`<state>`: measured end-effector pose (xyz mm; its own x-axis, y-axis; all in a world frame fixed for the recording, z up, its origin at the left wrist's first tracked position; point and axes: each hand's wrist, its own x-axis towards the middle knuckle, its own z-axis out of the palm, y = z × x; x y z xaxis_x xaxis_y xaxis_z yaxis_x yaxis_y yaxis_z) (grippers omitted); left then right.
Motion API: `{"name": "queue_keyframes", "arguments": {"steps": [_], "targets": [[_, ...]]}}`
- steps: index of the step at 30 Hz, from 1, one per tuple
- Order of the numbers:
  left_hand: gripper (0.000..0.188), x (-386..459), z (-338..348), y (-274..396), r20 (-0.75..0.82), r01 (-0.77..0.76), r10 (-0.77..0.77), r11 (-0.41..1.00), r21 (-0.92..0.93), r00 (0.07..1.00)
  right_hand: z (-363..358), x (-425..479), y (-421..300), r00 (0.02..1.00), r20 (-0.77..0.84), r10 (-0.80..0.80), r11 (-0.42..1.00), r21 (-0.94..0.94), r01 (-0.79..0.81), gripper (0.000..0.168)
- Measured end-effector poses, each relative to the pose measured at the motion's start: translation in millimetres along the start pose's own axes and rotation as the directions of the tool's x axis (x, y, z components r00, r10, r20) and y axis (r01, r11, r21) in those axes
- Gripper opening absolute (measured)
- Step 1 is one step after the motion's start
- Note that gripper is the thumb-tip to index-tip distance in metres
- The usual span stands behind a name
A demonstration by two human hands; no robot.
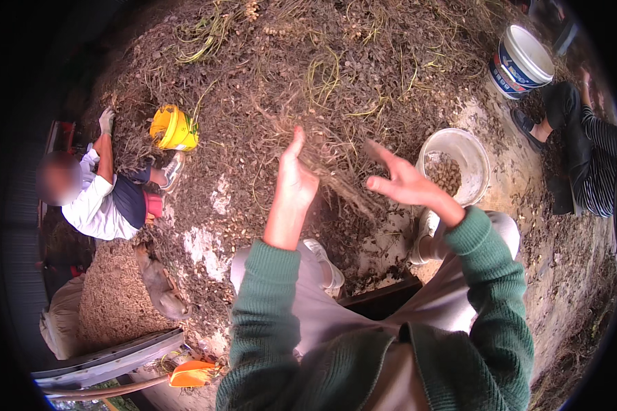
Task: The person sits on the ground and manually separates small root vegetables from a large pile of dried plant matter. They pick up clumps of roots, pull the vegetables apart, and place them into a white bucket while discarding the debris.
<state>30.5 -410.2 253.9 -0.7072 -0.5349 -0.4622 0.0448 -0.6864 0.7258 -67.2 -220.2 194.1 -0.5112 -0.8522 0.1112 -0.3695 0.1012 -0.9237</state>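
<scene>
My left hand [298,177] grips a bunch of dried peanut plants [342,182], its thumb pointing up and the tangled stems angling down to the right. Some of the bunch is blurred, and the fingers behind it are hidden. To its right is my right hand [403,181], with thumb and fingers apart and nothing in it. Just beyond that hand, a dirty white bucket [482,172] stands by my foot, with picked peanuts [445,173] in its bottom. Under and ahead of both hands spreads a thick heap of withered peanut plants [267,103].
At left sits a person [100,205] beside a yellow bucket [177,128]. A dog [162,287] lies by a heap of peanuts [118,303]. An orange shovel [193,373] is lower left. Another person [586,138] sits at right near a blue-and-white bucket [516,67].
</scene>
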Motion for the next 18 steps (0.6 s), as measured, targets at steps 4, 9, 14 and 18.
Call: {"name": "queue_keyframes", "arguments": {"steps": [4,9,14,18], "targets": [[0.027,4.3,-4.4,-15.2,0.343,0.114,-0.086,0.992,-0.063,0.935,63.0,18.8,-15.4,0.968,-0.238,0.083,0.986,0.158,-0.046,0.067],[0.045,1.8,-7.1,-15.5,0.292,-0.142,0.038,0.929,0.342,0.956,-3.8,32.9,1.3,0.893,0.056,0.447,0.393,0.884,-0.252,0.023],[0.032,7.0,-25.2,-12.5,0.300,-0.212,0.078,0.871,0.444,0.951,-32.4,32.6,13.7,0.907,0.031,0.421,0.266,0.951,-0.156,0.028],[0.030,6.4,-27.1,-10.0,0.271,-0.173,0.055,0.883,0.436,0.961,-35.8,29.0,8.2,0.922,0.039,0.385,0.239,0.961,-0.140,0.030]]}}
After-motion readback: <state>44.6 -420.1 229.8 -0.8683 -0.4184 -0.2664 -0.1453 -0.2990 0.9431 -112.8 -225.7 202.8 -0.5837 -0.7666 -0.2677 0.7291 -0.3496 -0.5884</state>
